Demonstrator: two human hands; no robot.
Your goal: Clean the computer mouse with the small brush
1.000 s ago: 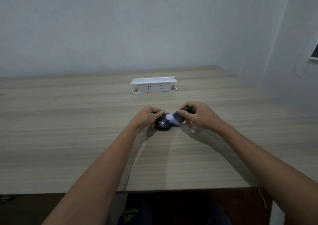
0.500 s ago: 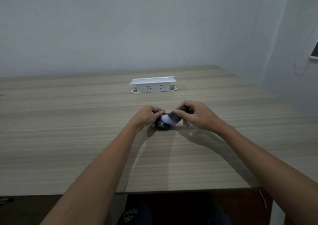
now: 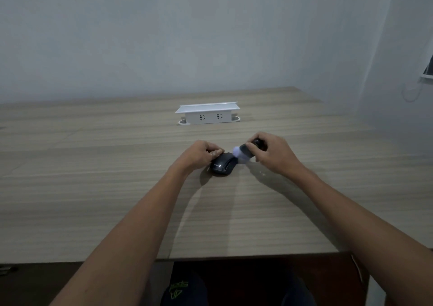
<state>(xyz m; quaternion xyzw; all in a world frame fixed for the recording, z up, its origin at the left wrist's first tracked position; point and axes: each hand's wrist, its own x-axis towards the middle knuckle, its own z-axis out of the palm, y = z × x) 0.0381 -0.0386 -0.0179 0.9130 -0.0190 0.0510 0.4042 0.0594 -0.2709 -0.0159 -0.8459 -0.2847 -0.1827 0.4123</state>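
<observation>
A black computer mouse (image 3: 222, 166) with white lettering lies on the wooden table (image 3: 93, 188) near its middle. My left hand (image 3: 199, 154) grips the mouse's far left side and holds it down. My right hand (image 3: 273, 154) is closed around the dark handle of a small brush (image 3: 243, 154). The brush's pale, blurred bristles touch the mouse's right front edge. Most of the handle is hidden inside my fingers.
A white socket box (image 3: 208, 115) with a raised lid stands behind the hands, toward the wall. The table's near edge (image 3: 234, 257) runs below my forearms. A white cable (image 3: 412, 95) hangs on the right wall.
The brush has swept from the top of the mouse to its right front edge, my right hand moving right and slightly away. More of the mouse's top now shows.
</observation>
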